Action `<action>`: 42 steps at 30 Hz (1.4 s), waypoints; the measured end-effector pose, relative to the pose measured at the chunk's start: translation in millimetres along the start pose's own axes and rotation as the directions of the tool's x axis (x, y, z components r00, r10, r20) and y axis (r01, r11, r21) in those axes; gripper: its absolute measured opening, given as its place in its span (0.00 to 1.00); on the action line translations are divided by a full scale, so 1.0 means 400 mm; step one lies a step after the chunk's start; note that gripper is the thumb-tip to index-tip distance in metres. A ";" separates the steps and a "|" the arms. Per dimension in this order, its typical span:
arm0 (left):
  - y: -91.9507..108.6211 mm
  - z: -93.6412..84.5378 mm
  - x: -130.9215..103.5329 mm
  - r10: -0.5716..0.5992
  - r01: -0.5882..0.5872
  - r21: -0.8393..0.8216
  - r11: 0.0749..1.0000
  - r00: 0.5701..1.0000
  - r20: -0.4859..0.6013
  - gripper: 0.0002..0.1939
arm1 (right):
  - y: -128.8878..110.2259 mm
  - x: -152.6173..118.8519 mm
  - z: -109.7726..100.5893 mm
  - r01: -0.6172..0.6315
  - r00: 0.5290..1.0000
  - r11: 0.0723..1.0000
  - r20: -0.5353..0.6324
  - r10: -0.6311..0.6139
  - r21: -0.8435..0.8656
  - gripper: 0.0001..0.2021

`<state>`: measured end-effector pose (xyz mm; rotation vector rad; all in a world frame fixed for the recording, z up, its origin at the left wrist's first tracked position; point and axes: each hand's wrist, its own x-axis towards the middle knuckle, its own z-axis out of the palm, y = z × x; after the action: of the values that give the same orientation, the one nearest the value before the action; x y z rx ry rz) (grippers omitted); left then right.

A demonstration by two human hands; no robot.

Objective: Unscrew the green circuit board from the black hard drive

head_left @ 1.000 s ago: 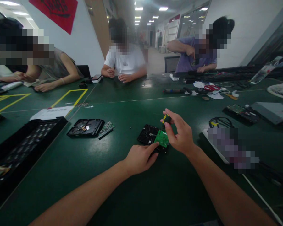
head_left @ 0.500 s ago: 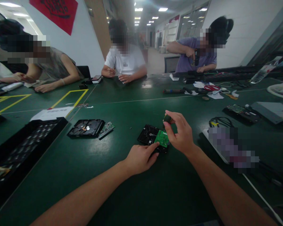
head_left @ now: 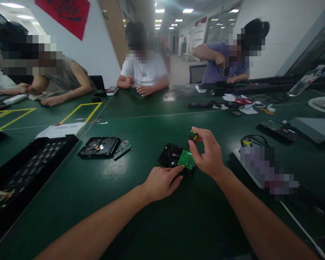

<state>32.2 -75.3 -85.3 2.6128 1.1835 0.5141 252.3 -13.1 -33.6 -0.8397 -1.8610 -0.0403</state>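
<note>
Only the screwdriver handle [head_left: 193,136] shows; tip unclear.

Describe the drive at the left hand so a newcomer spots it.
On the dark green tabletop, find the bare left hand. It touches the black rectangular hard drive carrying a bright green circuit board; the dark rectangular drive farther left shows none on top.

worktop [head_left: 141,126]: dark green, yellow tape outlines [head_left: 90,103] over on the left
wall [head_left: 97,50]: big red poster [head_left: 67,16] with black writing, hung kinda crooked
across the way: person in a white tee [head_left: 144,74], another person in purple [head_left: 215,59]
right side: clear bottle [head_left: 304,82] leaning, round white grille [head_left: 322,103] near it, plus a grey box [head_left: 314,128]
</note>
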 end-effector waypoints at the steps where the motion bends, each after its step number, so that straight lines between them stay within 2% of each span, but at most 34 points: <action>1: 0.000 -0.001 0.000 0.003 -0.003 0.002 1.000 1.000 -0.001 0.22 | -0.002 0.000 0.000 -0.003 1.000 1.000 0.010 0.003 0.007 0.25; 11: 0.001 -0.006 -0.003 0.009 -0.008 -0.005 1.000 1.000 0.003 0.22 | 0.002 0.004 -0.003 0.015 0.999 0.999 -0.032 -0.016 -0.029 0.23; 18: 0.001 -0.005 -0.002 0.005 -0.005 -0.003 1.000 1.000 0.007 0.22 | 0.000 0.000 0.000 0.003 1.000 1.000 0.015 -0.003 -0.002 0.26; 26: 0.000 -0.007 0.000 0.003 -0.002 -0.009 1.000 1.000 0.020 0.22 | -0.003 0.003 -0.001 0.000 0.999 0.999 -0.039 -0.002 -0.039 0.21; 33: 0.001 -0.004 -0.001 -0.003 0.004 -0.011 1.000 1.000 0.024 0.22 | -0.003 0.000 0.000 -0.001 1.000 1.000 0.027 0.001 0.001 0.27; 42: 0.000 -0.003 0.000 -0.015 0.016 -0.036 0.999 1.000 0.016 0.23 | -0.007 0.005 0.000 0.033 0.999 0.999 -0.028 -0.034 -0.041 0.24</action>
<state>31.6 -75.1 -84.1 2.5705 1.1773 0.5062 250.3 -14.3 -31.1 -0.8317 -1.8526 -0.1108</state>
